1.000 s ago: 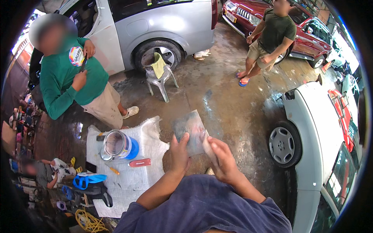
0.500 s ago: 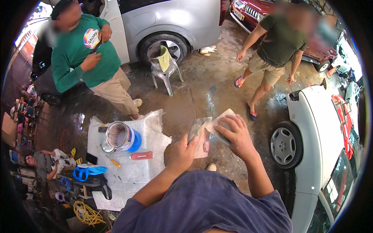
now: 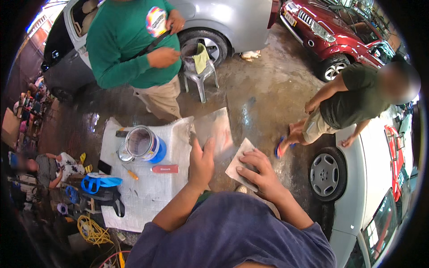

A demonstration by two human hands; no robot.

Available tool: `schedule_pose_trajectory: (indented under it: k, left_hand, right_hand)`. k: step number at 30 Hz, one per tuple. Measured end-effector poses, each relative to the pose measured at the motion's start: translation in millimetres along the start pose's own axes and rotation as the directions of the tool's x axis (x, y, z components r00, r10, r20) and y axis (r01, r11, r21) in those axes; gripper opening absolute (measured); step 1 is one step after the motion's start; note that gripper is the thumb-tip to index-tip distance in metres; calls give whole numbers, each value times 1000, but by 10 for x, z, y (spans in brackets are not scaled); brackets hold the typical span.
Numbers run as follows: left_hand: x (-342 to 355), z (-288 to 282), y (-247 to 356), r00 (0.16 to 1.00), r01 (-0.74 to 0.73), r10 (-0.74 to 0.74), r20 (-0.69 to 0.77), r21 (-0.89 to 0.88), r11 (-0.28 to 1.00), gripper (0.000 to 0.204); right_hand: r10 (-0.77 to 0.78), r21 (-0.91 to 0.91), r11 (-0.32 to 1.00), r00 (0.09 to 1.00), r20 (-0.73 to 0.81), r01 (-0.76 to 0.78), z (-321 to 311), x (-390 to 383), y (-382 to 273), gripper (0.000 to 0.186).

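L hand w/ thin grey sheet, R hand w/ pale flat pad, both out front of torso.
L hand grips sheet at lower L edge, thumb up; sheet's R side blurry. R hand's fingers bent over pad, tilted, just below/R of sheet. White cloth to L bears blue/white can, red tool, orange-handled tool.

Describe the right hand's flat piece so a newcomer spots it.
From the dark blue shirt at bottom centre, follow the right forearm up to the right hand. It holds a pale, straight-edged flat piece. The greyer sheet at the left hand carries a reddish smear; this piece shows none.
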State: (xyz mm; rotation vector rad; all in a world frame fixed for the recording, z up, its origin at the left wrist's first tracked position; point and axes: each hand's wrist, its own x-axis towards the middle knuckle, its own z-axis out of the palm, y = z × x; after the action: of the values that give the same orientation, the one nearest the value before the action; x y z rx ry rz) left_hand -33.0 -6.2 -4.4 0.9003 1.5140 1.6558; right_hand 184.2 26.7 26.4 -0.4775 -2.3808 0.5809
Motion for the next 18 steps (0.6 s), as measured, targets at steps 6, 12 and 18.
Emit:
schedule_pose_trajectory:
  k: [6,12,18]
  left_hand:
    - [-84,-58,-15,956,258,-292,26,-549,795,41]
    - [-115,-336,-168,931,300,-363,40,-649,699,46]
    - [140,-857,-110,907,409,-345,242,-699,586,50]
  right_hand:
    - [-48,59,997,999,-11,48,275,189,-92,49]
    - [255,-90,966,952,170,-242,587,-84,385,63]
    - [540,273,809,842,5,-520,771,-311,576,46]
